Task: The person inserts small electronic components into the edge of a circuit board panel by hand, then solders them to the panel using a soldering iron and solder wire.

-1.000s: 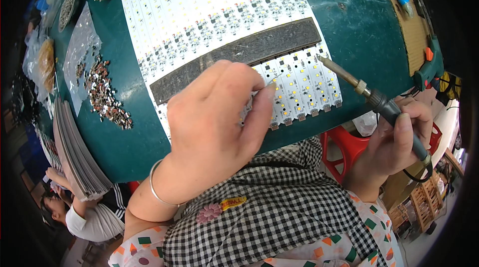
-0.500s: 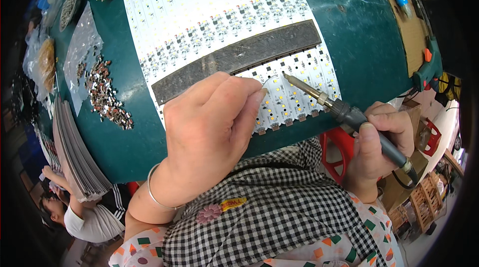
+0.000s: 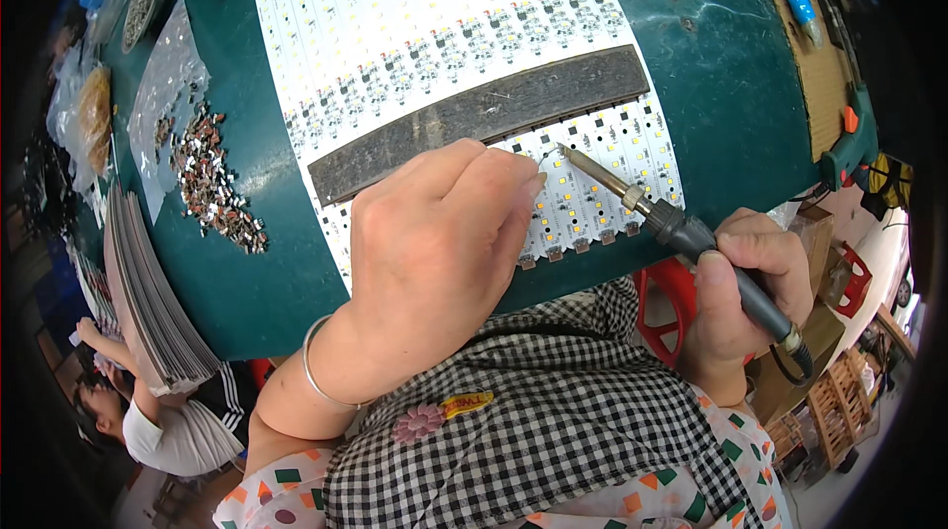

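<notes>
Currently, the green table carries a panel of white circuit boards, set about mid-table between its left and right edges, with the panel's near end close to the table's near edge. A dark bar lies across the panel, nearer that end.

Change: one second ago the soldering iron had its tip out by the panel's right edge, well apart from the left fingertips. It has since come in leftward, to just beside them, over the near section below the bar. Half a second ago it was already about there. Judged meaning: heat and wire are now brought to one spot, a joint in hand. Contact of tip with board cannot be confirmed.

Left hand: thumb and forefinger pinched on a thin wire, end near the tip. Right hand: fingers and thumb closed around the iron's grey handle.

Writing: a yellow tag on the checked apron bears lettering, not transcribed; board markings too small to read.
</notes>
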Demonstrator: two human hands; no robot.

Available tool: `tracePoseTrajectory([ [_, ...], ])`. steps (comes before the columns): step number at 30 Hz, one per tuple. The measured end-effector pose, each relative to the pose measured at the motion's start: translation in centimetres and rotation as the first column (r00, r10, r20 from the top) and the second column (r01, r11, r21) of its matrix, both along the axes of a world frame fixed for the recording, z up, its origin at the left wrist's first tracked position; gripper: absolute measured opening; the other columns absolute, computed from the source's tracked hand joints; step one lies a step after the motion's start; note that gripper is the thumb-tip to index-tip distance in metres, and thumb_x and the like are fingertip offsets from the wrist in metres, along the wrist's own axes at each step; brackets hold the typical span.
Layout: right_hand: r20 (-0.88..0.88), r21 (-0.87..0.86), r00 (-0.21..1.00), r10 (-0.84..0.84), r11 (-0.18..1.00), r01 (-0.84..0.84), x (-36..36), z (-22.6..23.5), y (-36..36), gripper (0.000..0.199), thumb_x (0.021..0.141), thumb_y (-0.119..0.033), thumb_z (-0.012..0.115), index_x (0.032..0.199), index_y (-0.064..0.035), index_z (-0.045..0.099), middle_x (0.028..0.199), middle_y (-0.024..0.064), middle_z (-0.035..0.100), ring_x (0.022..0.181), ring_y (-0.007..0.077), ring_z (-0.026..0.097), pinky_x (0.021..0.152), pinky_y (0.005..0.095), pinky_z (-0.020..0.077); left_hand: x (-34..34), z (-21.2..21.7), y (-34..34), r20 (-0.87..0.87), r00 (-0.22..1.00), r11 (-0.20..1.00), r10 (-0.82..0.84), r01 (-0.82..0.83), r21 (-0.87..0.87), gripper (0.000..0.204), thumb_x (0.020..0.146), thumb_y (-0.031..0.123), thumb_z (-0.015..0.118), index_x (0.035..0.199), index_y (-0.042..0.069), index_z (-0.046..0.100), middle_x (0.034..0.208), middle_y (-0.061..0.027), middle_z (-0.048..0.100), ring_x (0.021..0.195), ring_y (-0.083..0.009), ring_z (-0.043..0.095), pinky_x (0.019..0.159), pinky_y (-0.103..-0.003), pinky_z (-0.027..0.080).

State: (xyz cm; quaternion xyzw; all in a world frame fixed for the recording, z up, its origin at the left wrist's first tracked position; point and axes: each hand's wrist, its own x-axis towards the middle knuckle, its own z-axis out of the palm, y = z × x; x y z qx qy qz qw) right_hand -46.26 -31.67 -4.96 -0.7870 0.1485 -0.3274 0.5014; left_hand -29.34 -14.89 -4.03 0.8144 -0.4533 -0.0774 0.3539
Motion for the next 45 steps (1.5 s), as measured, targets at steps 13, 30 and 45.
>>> tracePoseTrajectory([
  [13,0.016,-0.08,0.999,0.033,0.996,-0.032,0.1,0.1,0.1,0.025,0.07,0.005,0.077,0.088,0.0036,0.061,0.07,0.0107,0.061,0.055,0.0174,0.057,0.051,0.0288,0.0437,-0.1,-0.3,0.0,-0.028,1.0,0.999,-0.003,0.002,-0.039,0.01,0.077,-0.003,0.073,0.083,0.002,0.068,0.066,-0.0077,0.059,0.053,-0.0162,0.054,0.049,-0.028,0.041],
  [30,0.051,0.077,0.997,-0.05,0.996,0.046,0.4,0.2,0.3,0.018,0.075,0.003,0.072,0.087,0.0021,0.058,0.069,0.0094,0.059,0.056,0.0138,0.05,0.054,0.0272,0.0381,0.0,0.1,0.9,-0.085,0.996,0.998,0.029,-0.033,-0.045,0.01,0.078,-0.006,0.072,0.085,-0.001,0.068,0.068,-0.0062,0.061,0.055,-0.011,0.053,0.049,-0.023,0.041],
  [45,0.229,0.123,0.906,-0.355,0.934,0.335,2.0,0.6,-3.5,0.008,0.085,-0.004,0.065,0.091,0.0002,0.061,0.076,0.0078,0.058,0.053,0.0077,0.048,0.048,0.0169,0.0336,-0.2,1.3,1.4,-0.114,0.99,0.993,0.087,-0.096,-0.075,0.011,0.075,-0.005,0.075,0.081,-0.001,0.067,0.066,-0.0051,0.06,0.054,-0.009,0.053,0.047,-0.023,0.038],
])
